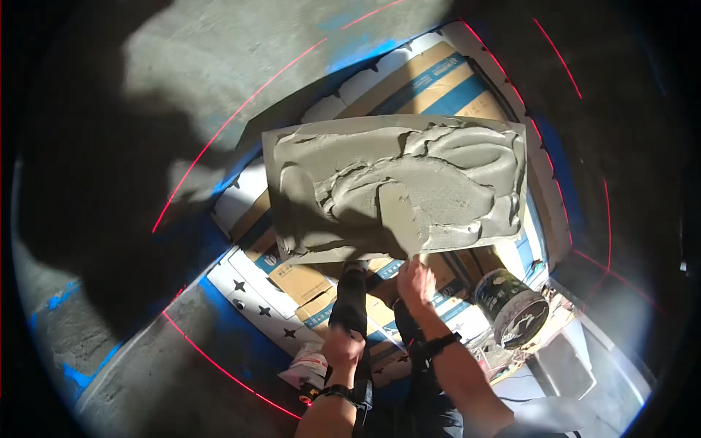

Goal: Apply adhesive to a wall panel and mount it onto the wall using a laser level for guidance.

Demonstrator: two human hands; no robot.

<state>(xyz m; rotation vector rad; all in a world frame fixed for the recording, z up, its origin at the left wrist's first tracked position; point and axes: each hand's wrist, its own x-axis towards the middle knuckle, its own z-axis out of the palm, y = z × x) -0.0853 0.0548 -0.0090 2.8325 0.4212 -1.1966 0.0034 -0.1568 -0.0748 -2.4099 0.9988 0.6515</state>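
Note:
A large rectangular tile [394, 186], its upper face smeared with thick grey mortar in ridges, is held tilted above flattened cardboard. My right hand [415, 283] grips the tile's lower edge near the middle, fingers up against it. My left hand [343, 349] is lower and to the left, closed on top of a dark long shape [350, 299] that reaches up to the tile's lower edge. I cannot tell whether that shape is a tool or my leg. Both wrists wear dark bands.
Flattened cardboard boxes [438, 80] with blue and white print cover the concrete floor [219, 51]. A mortar-stained bucket [512, 306] lies tipped at the right, beside a grey tray [562, 365]. Red laser lines [219, 128] cross the floor. A small white packet [307, 363] lies near my left hand.

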